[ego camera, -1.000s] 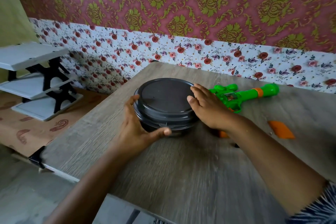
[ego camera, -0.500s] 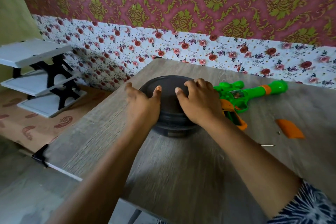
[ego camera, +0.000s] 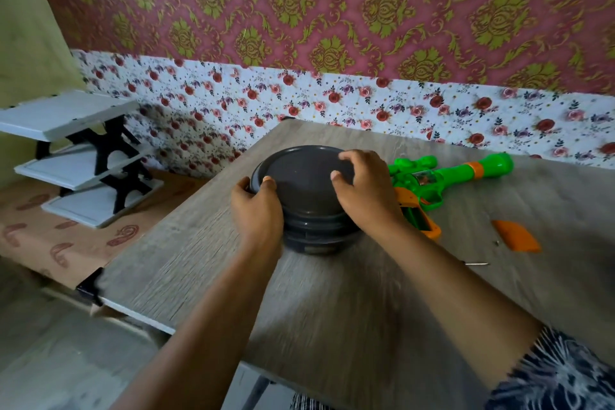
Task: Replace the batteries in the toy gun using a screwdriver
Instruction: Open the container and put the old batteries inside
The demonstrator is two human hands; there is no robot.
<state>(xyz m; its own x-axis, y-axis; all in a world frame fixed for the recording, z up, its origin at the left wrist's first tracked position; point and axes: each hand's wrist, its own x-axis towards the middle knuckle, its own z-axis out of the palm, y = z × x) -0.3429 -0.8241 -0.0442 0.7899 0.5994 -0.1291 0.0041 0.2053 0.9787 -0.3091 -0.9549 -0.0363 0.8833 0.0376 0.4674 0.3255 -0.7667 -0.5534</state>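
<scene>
1. Green and orange plastic, the toy gun (ego camera: 442, 181) lies on its side on the wooden table (ego camera: 332, 309), just right of the round container and partly behind the right wrist, barrel pointing right toward the wall.
2. Its orange grip shows a dark open recess, so the battery compartment looks uncovered; the orange battery cover (ego camera: 515, 236) lies apart on the table to the right, with what may be a small screw just beside its left edge.
3. A thin metal shaft (ego camera: 477, 264), probably the screwdriver's tip, lies near the right forearm; the rest of it is hidden.
4. The dark grey lidded container (ego camera: 306, 196) stands between both hands. The left hand (ego camera: 258, 210) grips its left rim, thumb hooked over the lid edge; the right hand (ego camera: 366, 190) grasps the right side of the lid with curled fingers.
5. The step in hand seems to be opening this container, presumably for fresh batteries, though its contents are unseen.
6. The next move calls for holding the base steady while prying the lid upward, without knocking the gun or scattering the screw.
</scene>
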